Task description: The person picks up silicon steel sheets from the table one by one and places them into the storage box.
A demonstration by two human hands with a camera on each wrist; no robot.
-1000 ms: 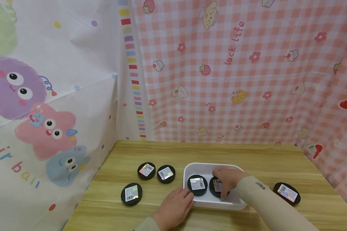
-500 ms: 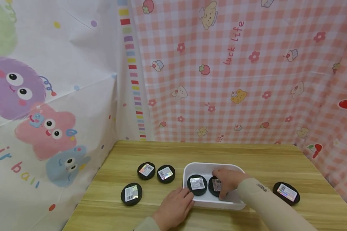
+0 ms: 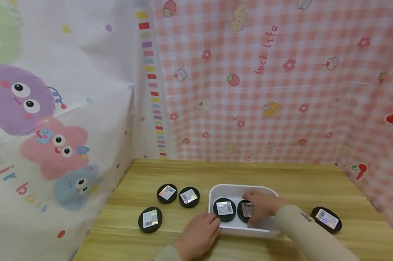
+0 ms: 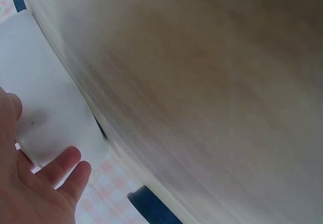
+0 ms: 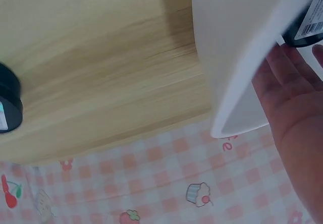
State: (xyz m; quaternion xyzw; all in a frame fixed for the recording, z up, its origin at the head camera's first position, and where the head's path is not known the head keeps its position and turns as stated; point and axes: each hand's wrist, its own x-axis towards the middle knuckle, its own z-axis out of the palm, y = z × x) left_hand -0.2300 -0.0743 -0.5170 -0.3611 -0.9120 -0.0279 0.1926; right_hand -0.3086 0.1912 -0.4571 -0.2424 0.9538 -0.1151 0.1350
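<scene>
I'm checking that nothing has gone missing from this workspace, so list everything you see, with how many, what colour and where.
Table: 1, wood-toned, lower part of the head view
Container: 1, white, on the table
Discs inside the container: 2, black with pale labels, side by side
Discs left of the container: 3, black with pale labels, on the table
Disc right of the container: 1, black with a pale label, on the table
Cartoon backdrop: 1, white with coloured figures, left
Checked cloth: pink and white, back and right
Sleeves: 2, pale beige, on both arms
Left hand: 1, bare, touching the container's near left corner
Right hand: 1, bare, holding the right-side inside disc
</scene>
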